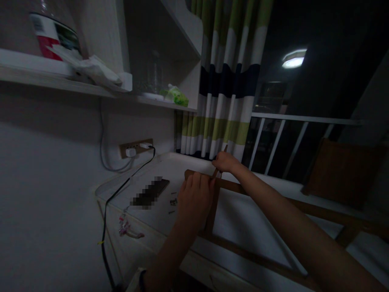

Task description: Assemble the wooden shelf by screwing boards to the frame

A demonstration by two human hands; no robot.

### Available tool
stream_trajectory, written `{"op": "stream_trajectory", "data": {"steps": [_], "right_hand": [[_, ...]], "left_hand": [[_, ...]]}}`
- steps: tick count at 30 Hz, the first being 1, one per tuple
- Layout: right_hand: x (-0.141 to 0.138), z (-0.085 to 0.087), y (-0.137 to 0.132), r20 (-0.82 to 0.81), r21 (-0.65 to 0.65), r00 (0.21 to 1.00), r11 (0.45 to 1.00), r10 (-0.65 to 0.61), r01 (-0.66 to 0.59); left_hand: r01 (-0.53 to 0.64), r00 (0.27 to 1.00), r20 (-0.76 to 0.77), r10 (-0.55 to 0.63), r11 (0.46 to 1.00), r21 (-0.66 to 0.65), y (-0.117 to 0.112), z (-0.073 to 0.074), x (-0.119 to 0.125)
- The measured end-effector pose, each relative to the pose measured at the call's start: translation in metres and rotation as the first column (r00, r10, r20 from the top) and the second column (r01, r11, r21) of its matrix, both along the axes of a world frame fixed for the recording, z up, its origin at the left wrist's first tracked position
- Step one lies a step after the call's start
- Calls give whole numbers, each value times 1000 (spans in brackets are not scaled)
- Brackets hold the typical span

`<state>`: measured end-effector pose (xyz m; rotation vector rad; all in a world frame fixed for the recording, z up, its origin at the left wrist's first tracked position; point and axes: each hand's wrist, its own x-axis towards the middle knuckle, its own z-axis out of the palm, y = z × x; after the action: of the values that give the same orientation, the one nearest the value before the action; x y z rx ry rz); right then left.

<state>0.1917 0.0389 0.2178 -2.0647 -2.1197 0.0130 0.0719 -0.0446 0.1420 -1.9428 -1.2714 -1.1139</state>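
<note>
A brown wooden frame (pixel 232 185) with long rails and crosspieces lies over the white desktop. My left hand (pixel 195 198) is closed around the frame near its far left end, its fingers bent over the rail. Just beyond it, my right hand (pixel 225 162) grips a narrow wooden strip (pixel 215 173) that stands up at a slant from the frame's corner. Whether the strip is joined to the frame cannot be made out. Several small screws (pixel 173 202) are scattered on the desk to the left of my left hand.
A dark phone (pixel 153 192), partly blurred out, lies left of the screws. A black cable (pixel 126 180) runs from the wall socket (pixel 136 147) over the desk's left edge. Shelves (pixel 146 99) overhang the desk, curtains (pixel 226 105) hang behind, and a white railing (pixel 304 118) is at right.
</note>
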Motion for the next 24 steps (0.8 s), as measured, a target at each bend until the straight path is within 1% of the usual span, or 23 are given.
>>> {"op": "stream_trajectory", "data": {"steps": [3,8,12,17,21,24], "right_hand": [[0,0,0,-4,-4,1000,1000,0,0],[0,0,0,-6,-10,1000,1000,-7,7],[1,0,1,-8,-18,1000,1000,-7,7],[1,1,2,-7,-28,1000,1000,-6,6],[1,0,2,-7,-27,1000,1000,-4,4],[1,0,2,-11,-29,1000,1000,2,-3]], "left_hand": [[-23,1000,0,23,999,29,2,1,1],[61,997,45,-65,994,88,7,-3,-2],[85,992,86,-90,995,54,5,-6,-5],[83,990,111,-84,996,9,1,-4,-3],[124,988,92,-125,992,13,2,-1,-1],[162,978,128,-165,986,35,-1,-1,-3]]}}
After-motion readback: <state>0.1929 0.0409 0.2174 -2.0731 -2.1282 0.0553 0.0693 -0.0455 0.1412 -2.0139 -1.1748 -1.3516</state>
